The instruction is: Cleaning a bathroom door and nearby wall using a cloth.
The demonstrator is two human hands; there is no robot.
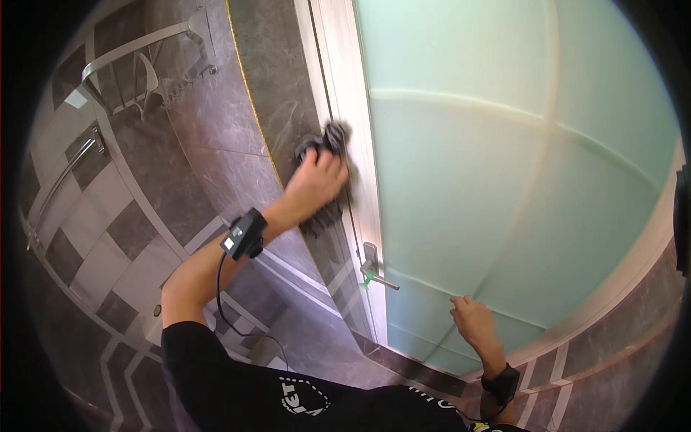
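Filling the right side, a frosted glass door [461,194] has grey marbled wall [277,65] and, farther left, checkered tiles [90,241]. At the door's left, by its pale frame [347,72], a dark cloth [335,137] is gripped under the left hand [318,178], fingers bent. Before the door's lower part, the right hand [473,320] holds its fingers half open; glass contact I cannot tell.
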